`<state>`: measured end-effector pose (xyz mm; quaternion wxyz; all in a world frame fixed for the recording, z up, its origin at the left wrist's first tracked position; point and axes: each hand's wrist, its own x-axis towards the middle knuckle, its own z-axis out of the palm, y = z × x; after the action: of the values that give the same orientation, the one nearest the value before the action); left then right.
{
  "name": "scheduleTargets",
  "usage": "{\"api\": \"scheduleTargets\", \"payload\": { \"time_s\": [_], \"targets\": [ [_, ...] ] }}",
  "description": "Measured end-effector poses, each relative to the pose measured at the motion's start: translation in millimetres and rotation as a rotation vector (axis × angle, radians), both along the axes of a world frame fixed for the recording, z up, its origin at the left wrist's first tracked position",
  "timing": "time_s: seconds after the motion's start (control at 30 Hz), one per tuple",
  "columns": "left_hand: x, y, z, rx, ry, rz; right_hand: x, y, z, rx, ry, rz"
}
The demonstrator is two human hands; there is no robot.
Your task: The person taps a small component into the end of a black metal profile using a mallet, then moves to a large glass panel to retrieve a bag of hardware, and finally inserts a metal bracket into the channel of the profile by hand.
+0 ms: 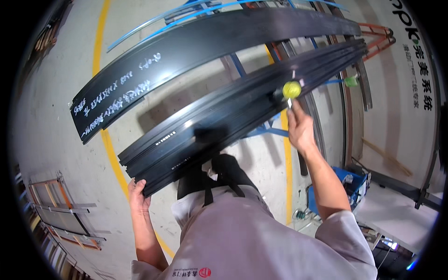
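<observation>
Long black grooved metal profiles (pixel 205 126) lie together on a stand in front of me, running from lower left to upper right. My left hand (pixel 139 190) is closed around their lower left end, thumb on top. Over their right part, my right hand (pixel 301 128) is closed on a mallet (pixel 292 89) with a round yellow head. Most of its handle is hidden by the fingers. Whether the head touches the profiles I cannot tell. Beyond them lies a wide, slightly curved-looking black panel (pixel 186 46) with white handwriting at its left end.
Blue stand bars (pixel 266 131) show under the profiles. A blue strip (pixel 158 30) runs behind the panel. At right are a blue bin (pixel 347 184) and a white table (pixel 396 212). A rack (pixel 65 210) stands left. Yellow lines (pixel 288 177) mark the floor.
</observation>
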<state>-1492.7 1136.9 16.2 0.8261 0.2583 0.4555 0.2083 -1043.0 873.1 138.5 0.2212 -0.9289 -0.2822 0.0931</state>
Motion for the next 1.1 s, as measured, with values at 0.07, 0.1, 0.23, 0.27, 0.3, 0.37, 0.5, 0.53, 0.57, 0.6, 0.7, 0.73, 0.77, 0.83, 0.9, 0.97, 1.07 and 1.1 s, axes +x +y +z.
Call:
{"api": "scheduleTargets", "payload": {
  "time_s": [0.07, 0.1, 0.23, 0.27, 0.3, 0.37, 0.5, 0.53, 0.57, 0.6, 0.7, 0.73, 0.77, 0.83, 0.9, 0.97, 1.07, 1.1],
  "targets": [
    [0, 1, -1, -0.014, 0.016, -0.007, 17, -9, -19, 0.171, -0.211, -0.057],
    [2, 1, 0, -0.013, 0.021, -0.007, 21, -12, -22, 0.189, -0.201, -0.16],
    [15, -6, 9, 0.017, -0.009, 0.026, 66, -47, -21, -0.071, -0.039, 0.067],
    [9, -6, 10, 0.024, 0.011, 0.007, 71, -51, -18, -0.029, -0.027, 0.082],
    [-1, -4, 2, 0.046, 0.044, 0.015, 80, -47, -15, 0.016, 0.008, -0.029],
    [-8, -3, 1, 0.03, 0.075, 0.002, 91, -27, 7, 0.089, 0.09, -0.255],
    [-13, -7, -13, 0.062, 0.114, 0.064, 138, -89, -36, -0.082, -0.056, 0.037],
    [-8, -3, -10, 0.08, 0.114, 0.038, 153, -98, -33, -0.037, -0.046, 0.113],
    [-17, -3, -12, 0.076, 0.131, 0.068, 159, -93, -27, 0.011, -0.011, 0.068],
    [-35, 3, -18, 0.06, 0.15, 0.089, 162, -82, -11, 0.046, 0.025, 0.017],
    [-30, 2, -26, 0.053, 0.164, 0.156, 193, -86, -22, 0.123, -0.094, -0.007],
    [-42, 6, -30, 0.041, 0.174, 0.167, 195, -93, -26, 0.029, -0.069, 0.005],
    [-55, 9, -32, 0.03, 0.183, 0.178, 198, -100, -31, -0.064, -0.043, 0.017],
    [-34, 8, -31, 0.018, 0.16, 0.149, 219, -105, -28, -0.004, -0.067, 0.067],
    [-38, 0, -20, 0.008, 0.174, 0.15, 226, -91, -9, 0.023, -0.015, 0.112],
    [-38, 1, -21, -0.017, 0.178, 0.144, 221, -64, 2, 0.112, -0.074, 0.063],
    [-43, 0, -24, -0.035, 0.216, 0.13, 220, -71, -32, 0.057, -0.097, 0.171],
    [-47, 2, -26, -0.035, 0.234, 0.145, 217, -66, -33, -0.022, -0.033, 0.162]
  ]
}}
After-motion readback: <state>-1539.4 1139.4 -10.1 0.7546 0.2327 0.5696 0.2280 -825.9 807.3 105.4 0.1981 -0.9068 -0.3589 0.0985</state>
